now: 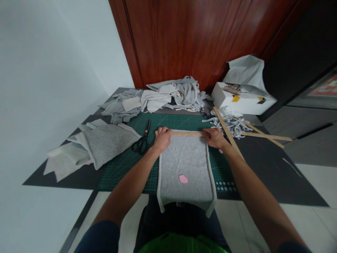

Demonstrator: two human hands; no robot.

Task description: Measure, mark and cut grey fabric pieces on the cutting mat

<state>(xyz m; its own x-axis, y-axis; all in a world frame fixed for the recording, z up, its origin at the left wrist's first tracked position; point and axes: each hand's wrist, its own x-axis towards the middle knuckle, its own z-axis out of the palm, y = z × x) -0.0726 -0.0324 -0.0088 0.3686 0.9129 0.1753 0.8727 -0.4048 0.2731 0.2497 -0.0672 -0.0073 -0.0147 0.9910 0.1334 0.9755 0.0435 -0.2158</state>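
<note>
A long piece of grey fabric (184,154) with pale rolled side edges lies before me, its near end hanging over the table edge. Across its far end runs a wooden ruler (188,134). My left hand (162,139) grips the ruler's left end, fingers bent over it at the fabric's corner. At the right end my right hand (215,137) pinches the ruler near the other corner. On the fabric's lower half rests a pink piece of chalk or a pink scrap (183,179); I cannot tell which. Black scissors (142,140) lie left of my left hand.
A green cutting mat (123,172) lies under the work. Folded grey fabric (109,142) sits at left, with a fabric heap (171,95) behind. To the right are a white box (244,98), fabric strips (231,124) and several wooden rulers (265,136).
</note>
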